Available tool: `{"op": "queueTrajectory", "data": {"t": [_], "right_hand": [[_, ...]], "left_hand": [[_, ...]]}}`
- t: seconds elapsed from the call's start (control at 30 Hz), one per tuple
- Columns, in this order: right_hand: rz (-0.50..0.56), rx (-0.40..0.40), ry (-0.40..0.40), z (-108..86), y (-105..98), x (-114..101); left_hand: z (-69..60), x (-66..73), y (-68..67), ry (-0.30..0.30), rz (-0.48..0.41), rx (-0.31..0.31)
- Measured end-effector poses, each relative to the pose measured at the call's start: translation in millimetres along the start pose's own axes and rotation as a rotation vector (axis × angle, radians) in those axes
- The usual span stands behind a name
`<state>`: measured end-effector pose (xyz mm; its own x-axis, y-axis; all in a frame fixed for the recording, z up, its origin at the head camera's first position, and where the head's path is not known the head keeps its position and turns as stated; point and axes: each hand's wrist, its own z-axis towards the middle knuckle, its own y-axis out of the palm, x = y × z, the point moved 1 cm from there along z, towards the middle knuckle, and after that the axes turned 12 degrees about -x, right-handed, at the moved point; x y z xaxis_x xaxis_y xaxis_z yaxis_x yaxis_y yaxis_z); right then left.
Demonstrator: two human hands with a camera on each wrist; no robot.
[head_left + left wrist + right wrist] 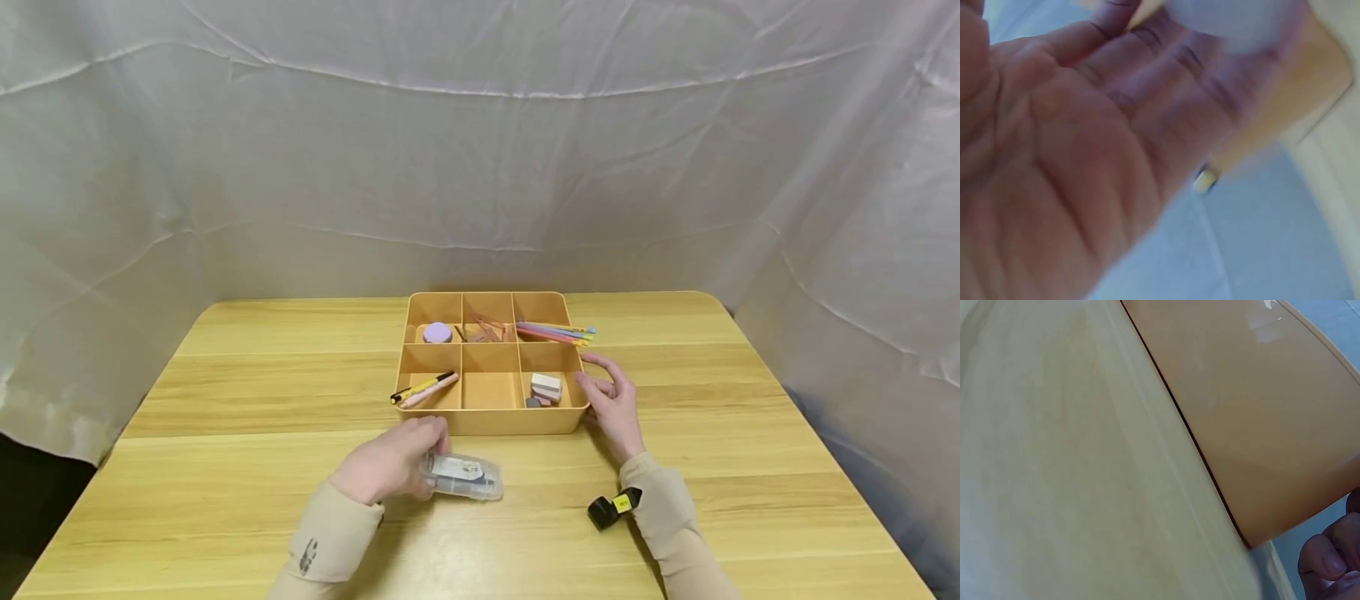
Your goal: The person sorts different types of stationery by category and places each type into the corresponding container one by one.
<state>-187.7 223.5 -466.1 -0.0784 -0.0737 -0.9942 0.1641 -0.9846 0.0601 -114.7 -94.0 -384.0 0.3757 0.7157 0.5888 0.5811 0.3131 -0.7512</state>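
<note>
My left hand (397, 458) grips one end of a clear plastic case (467, 477), with a white-and-dark item inside, just in front of a divided orange-yellow organizer tray (487, 422). In the left wrist view, part of the translucent case (1229, 22) lies blurred against the fingers. On the tray's right side, my right hand (613, 408) holds the rim near the front corner, thumb at the edge. Curled fingers (1329, 556) show beside the tray wall (1260, 425) in the right wrist view.
Tray compartments hold a lilac round item (437, 333), brownish pieces (487, 327), colored pencils (555, 334) sticking out right, two pens (426, 389), and white erasers (546, 385) with small dark pieces. The front middle compartment's floor (491, 390) shows. Grey cloth (480, 167) surrounds the wooden table (247, 400).
</note>
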Motion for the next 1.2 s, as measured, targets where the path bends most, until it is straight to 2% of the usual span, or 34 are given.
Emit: {"op": "queueTrajectory", "data": {"t": [0.13,0.2,0.3,0.43,0.53,0.63,0.7,0.77,0.9,1.03,1.2], "right_hand": [[0.000,0.000,0.002,-0.2,0.4,0.0],[0.000,0.003,0.004,-0.4,0.3,0.2],[-0.008,-0.001,0.007,-0.5,-0.4,-0.8],[-0.017,-0.005,0.012,-0.4,-1.1,-0.6],[-0.010,0.001,0.019,-0.1,-1.0,-0.2],[-0.003,0.003,0.022,0.0,-0.6,-0.4],[-0.003,0.000,0.020,-0.3,-1.2,-0.1],[-0.015,0.006,0.016,-0.7,-2.6,0.6],[-0.047,0.016,0.025,-2.4,-6.2,3.0],[-0.054,0.017,0.021,-3.3,-8.1,4.6],[-0.043,0.026,0.008,-2.8,-6.9,4.6]], "left_hand": [[-14.6,-3.0,-13.6,0.185,0.014,0.093],[-19.5,-5.5,-19.5,0.253,0.041,0.146],[-21.8,-6.8,-28.2,0.314,0.036,0.199],[-21.1,-5.0,-34.5,0.358,0.004,0.275],[-18.4,-2.9,-35.4,0.389,-0.009,0.357],[-13.0,-1.9,-34.0,0.421,-0.032,0.466],[-6.6,-1.6,-30.6,0.412,-0.057,0.542],[2.3,-0.3,-25.8,0.392,-0.107,0.593],[19.6,3.8,-13.5,0.301,-0.147,0.631],[29.6,6.2,-3.9,0.242,-0.078,0.636],[37.0,6.0,3.3,0.187,0.058,0.618]]}}
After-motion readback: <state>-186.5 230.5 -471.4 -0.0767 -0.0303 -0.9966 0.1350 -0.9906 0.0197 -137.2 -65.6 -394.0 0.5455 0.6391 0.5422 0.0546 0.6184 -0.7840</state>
